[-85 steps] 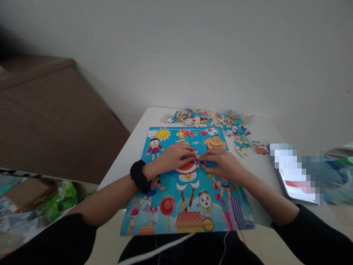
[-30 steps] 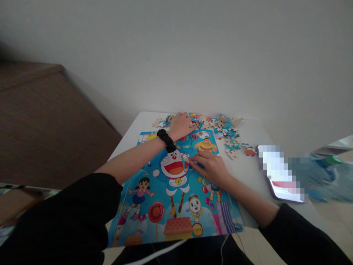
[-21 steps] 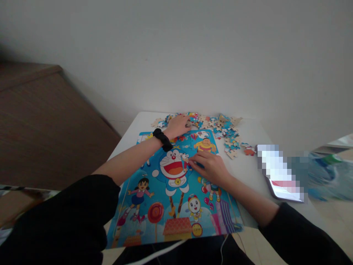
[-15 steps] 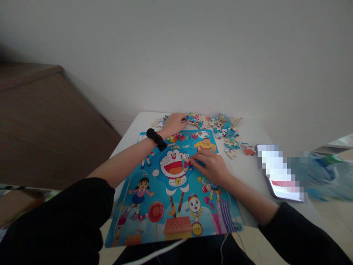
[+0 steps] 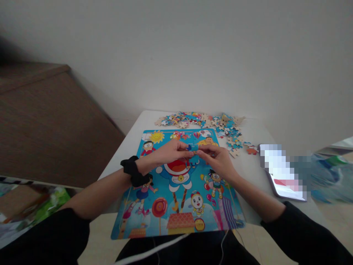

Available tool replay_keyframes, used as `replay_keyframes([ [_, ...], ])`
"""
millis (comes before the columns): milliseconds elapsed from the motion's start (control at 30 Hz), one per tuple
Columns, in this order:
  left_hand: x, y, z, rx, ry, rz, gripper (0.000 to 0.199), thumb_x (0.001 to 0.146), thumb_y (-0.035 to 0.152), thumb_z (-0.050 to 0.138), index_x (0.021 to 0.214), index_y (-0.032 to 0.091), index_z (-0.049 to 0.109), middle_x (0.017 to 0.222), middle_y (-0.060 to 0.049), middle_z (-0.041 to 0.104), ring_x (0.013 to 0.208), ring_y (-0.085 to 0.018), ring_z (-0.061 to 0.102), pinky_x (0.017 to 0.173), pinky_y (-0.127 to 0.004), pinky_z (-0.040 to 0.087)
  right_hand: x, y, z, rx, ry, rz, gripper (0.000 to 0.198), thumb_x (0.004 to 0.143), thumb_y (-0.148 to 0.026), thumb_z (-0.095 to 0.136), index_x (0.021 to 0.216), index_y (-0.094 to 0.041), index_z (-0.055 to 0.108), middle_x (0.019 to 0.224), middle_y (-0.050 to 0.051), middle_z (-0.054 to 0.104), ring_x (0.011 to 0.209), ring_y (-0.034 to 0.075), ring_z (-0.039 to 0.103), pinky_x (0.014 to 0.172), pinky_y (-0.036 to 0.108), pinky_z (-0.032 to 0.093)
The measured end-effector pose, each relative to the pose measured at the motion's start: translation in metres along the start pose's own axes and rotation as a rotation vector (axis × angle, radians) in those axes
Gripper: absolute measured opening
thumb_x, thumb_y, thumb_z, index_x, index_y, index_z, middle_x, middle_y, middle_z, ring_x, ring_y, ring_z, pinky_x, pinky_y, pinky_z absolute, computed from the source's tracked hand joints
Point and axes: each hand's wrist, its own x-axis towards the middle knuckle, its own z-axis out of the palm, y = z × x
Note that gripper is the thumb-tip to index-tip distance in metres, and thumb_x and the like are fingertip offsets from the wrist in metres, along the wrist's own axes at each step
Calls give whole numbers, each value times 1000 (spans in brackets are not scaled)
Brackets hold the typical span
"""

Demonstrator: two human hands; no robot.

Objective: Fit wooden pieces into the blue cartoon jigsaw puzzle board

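Observation:
My left hand (image 5: pixel 175 151) and my right hand (image 5: pixel 216 158) meet above the upper middle of a blue cartoon puzzle board (image 5: pixel 176 197). Both are closed in a pinch, fingertips almost touching. Between them is a blue jigsaw piece (image 5: pixel 193 147), and another bluish jigsaw piece (image 5: pixel 194 161) shows just below the fingertips. Fingers cover part of both, so whether they are joined cannot be made out. A black scrunchie (image 5: pixel 135 172) circles my left wrist. Beyond the board lies a heap of loose jigsaw pieces (image 5: pixel 228 129), some with bare wood side up.
The board lies on a small white table (image 5: pixel 249 187) against a wall, its near edge overhanging my lap. A phone (image 5: pixel 284 176) rests at the right. A brown wooden cabinet (image 5: pixel 55 129) stands left. A white cable (image 5: pixel 154 252) crosses below the board.
My left hand has come back from the loose pieces to meet my right hand over the board. My right hand stays near the same spot, its piece now between both hands.

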Motion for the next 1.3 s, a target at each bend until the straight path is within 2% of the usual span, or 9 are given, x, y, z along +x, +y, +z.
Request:
replay_keyframes([
  [133, 0, -2, 4, -5, 36, -8, 24, 75, 31, 63, 60, 13, 60, 56, 3, 58, 50, -6, 48, 49, -18, 34, -1, 0, 2, 3, -36, 34, 23, 73, -41, 63, 73, -18, 67, 68, 2, 65, 57, 11, 55, 48, 23, 43],
  [300, -2, -3, 1, -167, 139, -49, 7, 69, 19, 69, 73, 14, 66, 65, 1, 65, 58, -8, 57, 58, -19, 42, 2, -1, 0, 3, -62, 90, 23, 71, -38, 63, 64, -17, 60, 59, -1, 59, 52, 9, 50, 48, 22, 39],
  [400, -2, -7, -1, -237, 159, -40, 20, 68, 19, 70, 87, 15, 67, 73, -1, 68, 64, -10, 60, 62, -21, 46, 2, -1, 0, -4, -113, 112, 21, 72, -35, 61, 61, -17, 59, 58, -1, 59, 52, 9, 50, 50, 23, 39],
  [533, -4, -10, -3, -180, 137, 19, 31, 70, 22, 69, 100, 16, 66, 76, -2, 69, 64, -10, 61, 62, -21, 47, 1, 2, 0, 3, -161, 119, 23, 74, -37, 59, 63, -17, 60, 59, 0, 60, 53, 10, 52, 51, 24, 40],
  [733, -7, -10, -3, -101, 138, 108, 29, 74, 27, 65, 101, 16, 65, 76, -3, 68, 66, -11, 61, 62, -21, 46, -1, 0, 0, -27, -279, 93, 30, 76, -43, 57, 64, -17, 63, 57, 0, 60, 50, 9, 49, 48, 22, 37],
  [833, -10, -7, -14, 13, 39, 130, 28, 74, 29, 64, 99, 16, 64, 76, -3, 68, 67, -12, 62, 63, -22, 47, -3, -6, -2, -95, -298, 28, 32, 81, -43, 52, 69, -17, 66, 61, 0, 64, 50, 9, 49, 48, 22, 37],
  [967, -20, -1, -39, 192, -174, 97, 24, 73, 30, 65, 93, 17, 65, 78, -3, 68, 71, -13, 63, 63, -20, 46, -5, -10, -4, -315, -214, -145, 26, 83, -39, 52, 76, -19, 67, 66, 0, 66, 54, 9, 52, 52, 22, 39],
  [1100, -38, -5, -55, 320, -216, -23, 22, 73, 31, 64, 90, 17, 64, 75, -2, 68, 69, -13, 63, 60, -19, 46, -6, -4, -2, -491, -255, -338, 19, 83, -29, 51, 83, -18, 67, 78, 3, 68, 70, 13, 60, 63, 25, 43],
  [1300, -81, -28, -59, 285, -190, -184, 25, 74, 37, 62, 90, 17, 64, 82, -4, 68, 75, -16, 64, 64, -22, 48, -7, 2, 0, -575, -293, -391, 21, 85, -27, 47, 85, -18, 66, 82, 5, 68, 78, 16, 61, 70, 27, 46],
])
